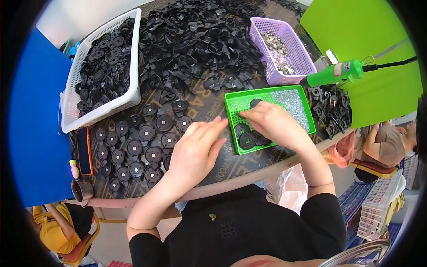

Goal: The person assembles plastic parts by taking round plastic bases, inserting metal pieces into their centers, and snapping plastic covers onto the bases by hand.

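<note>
My left hand (pixel 195 149) hovers at the left side of a shallow green tray (pixel 230 122). Its fingers are stretched out, thumb apart, with nothing visible in them. Over the tray is my right hand (pixel 272 122), fingers drawn together and pointing down left; what their tips pinch, if anything, is too small to make out. A black round part (pixel 255 103) shows just behind its knuckles. Several black discs (pixel 247 140) lie in the tray's near left corner, and small silvery pieces (pixel 291 107) fill its right side. Left of my left hand stand rows of black round parts with metal centres (pixel 146 132).
A white basket (pixel 137 58) of black parts stands far left, near an orange-edged phone (pixel 84 151) and metal cup (pixel 82 191). Loose black pieces (pixel 191 40) heap at the back. A purple basket (pixel 284 80), a green electric screwdriver (pixel 336 73) and black clips (pixel 331 107) are right.
</note>
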The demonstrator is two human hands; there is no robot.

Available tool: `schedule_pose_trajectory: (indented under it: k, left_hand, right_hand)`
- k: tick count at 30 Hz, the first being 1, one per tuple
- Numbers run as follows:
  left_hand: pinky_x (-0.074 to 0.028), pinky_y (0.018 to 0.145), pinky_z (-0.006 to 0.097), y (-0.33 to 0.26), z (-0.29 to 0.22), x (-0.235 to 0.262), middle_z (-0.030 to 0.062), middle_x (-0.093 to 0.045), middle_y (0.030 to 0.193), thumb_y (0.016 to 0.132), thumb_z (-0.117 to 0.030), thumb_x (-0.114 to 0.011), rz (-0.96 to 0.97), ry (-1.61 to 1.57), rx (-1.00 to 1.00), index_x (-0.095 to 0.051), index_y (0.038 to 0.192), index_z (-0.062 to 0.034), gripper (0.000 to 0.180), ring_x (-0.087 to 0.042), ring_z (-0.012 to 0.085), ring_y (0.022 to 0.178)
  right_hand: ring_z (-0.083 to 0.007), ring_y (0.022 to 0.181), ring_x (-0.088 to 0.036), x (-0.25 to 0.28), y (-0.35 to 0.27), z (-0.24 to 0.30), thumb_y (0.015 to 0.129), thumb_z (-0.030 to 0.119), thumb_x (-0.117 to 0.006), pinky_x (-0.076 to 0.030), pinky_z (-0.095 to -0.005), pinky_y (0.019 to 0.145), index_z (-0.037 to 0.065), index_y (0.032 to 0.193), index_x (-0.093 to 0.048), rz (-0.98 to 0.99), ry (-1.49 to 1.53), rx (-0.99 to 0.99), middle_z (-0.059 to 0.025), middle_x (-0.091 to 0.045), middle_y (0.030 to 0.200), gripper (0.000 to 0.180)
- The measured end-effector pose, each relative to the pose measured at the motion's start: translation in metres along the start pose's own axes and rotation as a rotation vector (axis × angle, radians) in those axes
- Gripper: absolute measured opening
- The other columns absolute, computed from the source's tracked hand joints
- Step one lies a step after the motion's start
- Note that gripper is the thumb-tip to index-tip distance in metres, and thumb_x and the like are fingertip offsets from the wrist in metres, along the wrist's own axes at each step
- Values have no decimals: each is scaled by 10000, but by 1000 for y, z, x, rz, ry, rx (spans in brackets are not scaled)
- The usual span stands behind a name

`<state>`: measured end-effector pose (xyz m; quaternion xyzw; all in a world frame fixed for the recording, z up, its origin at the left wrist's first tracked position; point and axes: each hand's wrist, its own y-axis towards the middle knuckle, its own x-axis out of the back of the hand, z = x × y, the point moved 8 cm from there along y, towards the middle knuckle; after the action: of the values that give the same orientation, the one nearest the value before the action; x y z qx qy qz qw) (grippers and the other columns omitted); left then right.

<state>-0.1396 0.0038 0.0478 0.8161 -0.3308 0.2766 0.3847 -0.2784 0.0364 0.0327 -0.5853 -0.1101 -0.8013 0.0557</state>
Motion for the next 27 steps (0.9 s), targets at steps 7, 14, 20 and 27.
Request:
schedule_pose_trajectory:
  k: [7, 14, 20, 27]
  left_hand:
    - [-492, 703, 220, -2, 24, -22, 125, -674, 890, 853, -75, -609, 33, -822, 485, -551, 1145, 28, 315, -626, 96, 821]
    - [-515, 797, 266, -18, 42, -47, 125, -637, 1028, 861, -107, -579, 101, -1449, 876, -527, 1154, 14, 321, -636, 207, 929]
    - [-494, 889, 315, -19, 43, -46, 188, -577, 1129, 962, -193, -375, 34, -1765, 867, -471, 1197, 59, 358, -567, 290, 1073]
    - [-510, 865, 327, -27, 49, -46, 203, -561, 1145, 959, -191, -416, -14, -1674, 920, -487, 1067, 16, 244, -580, 302, 1047]
  right_hand:
    - [-164, 737, -636, 29, 17, 12, 796, 82, -639, -485, -278, 649, 58, 943, -663, -116, 706, -137, -60, -662, 794, 150]
    - [-318, 919, -617, 60, 32, -183, 725, -9, -576, -475, -380, 802, 49, 1117, -589, 5, -370, -800, -218, -632, 947, 397]
    - [-368, 942, -597, 11, 54, -209, 787, 169, -524, -461, -413, 800, 8, 977, -639, 240, -266, -665, -236, -618, 969, 275]
    - [-362, 830, -621, 30, 53, -196, 727, 127, -556, -483, -430, 726, 19, 821, -668, 54, -375, -709, -218, -633, 851, 182]
